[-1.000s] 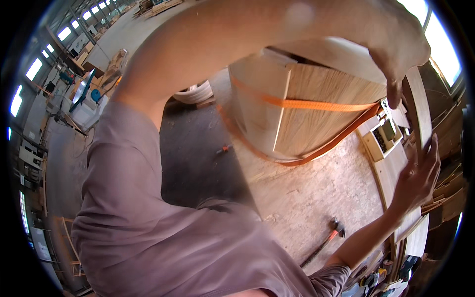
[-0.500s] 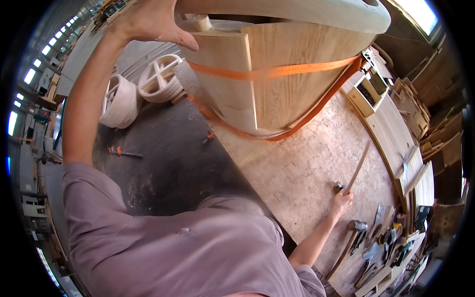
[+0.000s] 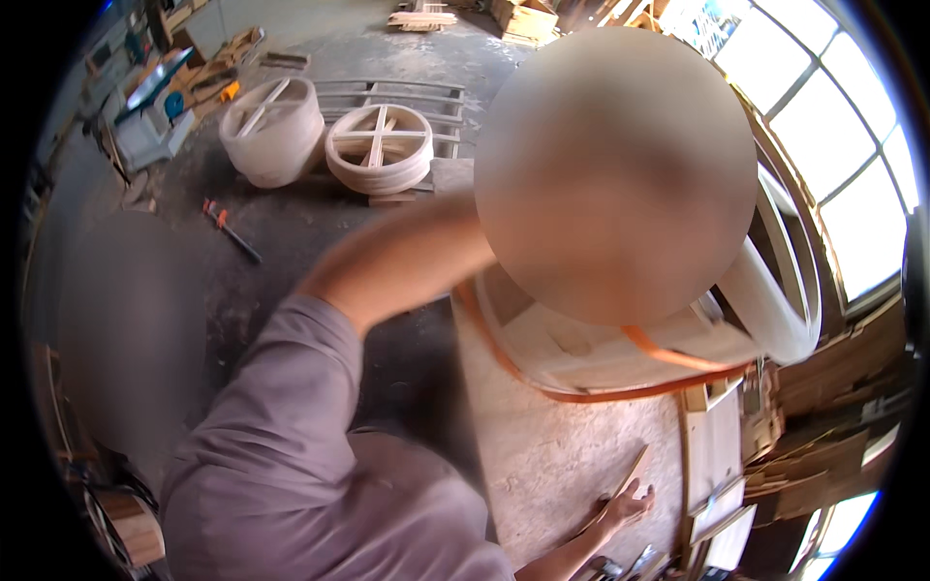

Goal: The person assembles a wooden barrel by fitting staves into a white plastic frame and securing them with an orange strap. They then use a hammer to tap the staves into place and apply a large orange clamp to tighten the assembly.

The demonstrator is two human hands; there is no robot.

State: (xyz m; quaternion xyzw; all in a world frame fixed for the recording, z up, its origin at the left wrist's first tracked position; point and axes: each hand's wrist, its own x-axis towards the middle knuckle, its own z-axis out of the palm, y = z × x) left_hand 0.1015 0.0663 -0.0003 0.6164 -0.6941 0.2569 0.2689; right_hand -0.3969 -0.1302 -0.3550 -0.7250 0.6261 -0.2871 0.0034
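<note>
My left arm (image 3: 407, 257) reaches across to the right, toward the curved wooden piece (image 3: 567, 339) bound with an orange strap (image 3: 620, 397). A large round blur covers my left hand and much of the wooden piece, so its fingers and anything in them are hidden. Down at the right, my right hand (image 3: 630, 505) rests low over the pale worktable (image 3: 542, 455), its fingers apart. Alongside that hand lies a thin wooden strip (image 3: 636, 467), slanting away over the tabletop. A pale curved rim (image 3: 775, 310) shows at the right of the blur.
Two round pale wooden frames with cross braces, one tall (image 3: 276, 140) and one low (image 3: 380, 155), stand beyond my left arm. An orange-and-black clamp (image 3: 232, 232) lies on the dark floor. Boards (image 3: 722, 504) line the table's right side, and tools (image 3: 635, 562) lie near my right forearm.
The view has swung, and my left arm now crosses in front of the strapped piece. My right hand's fingers have opened from around the wooden strip, which now lies beside the hand.
</note>
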